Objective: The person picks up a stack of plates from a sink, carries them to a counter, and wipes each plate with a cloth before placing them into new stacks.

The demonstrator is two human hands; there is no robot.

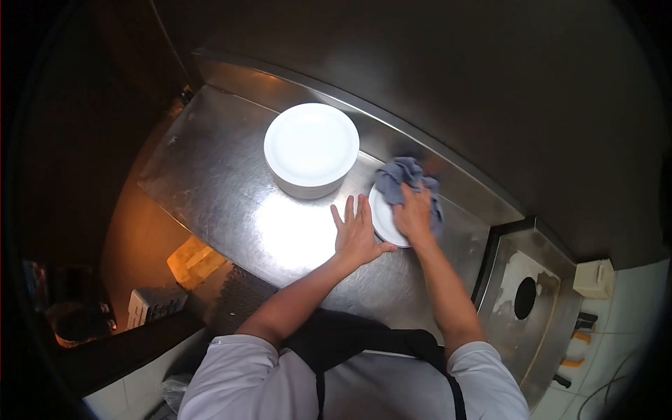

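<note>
A white plate [382, 218] lies on the steel counter in front of me, partly covered by a crumpled blue-grey cloth [400, 173]. My right hand [414, 215] grips the cloth and presses it against the plate's surface. With fingers spread, my left hand [358, 236] is at the plate's left edge, its thumb by the near rim. Farther left and back stands a tall stack of white plates [311, 145], just beyond my left fingertips.
The steel counter [210, 154] is backed by a raised metal ledge. To the right is a metal basin [509, 290] with a dark round opening. A white box [593, 278] is beside it on the tiled wall. At lower left, a white slotted container [155, 306] sits below counter level.
</note>
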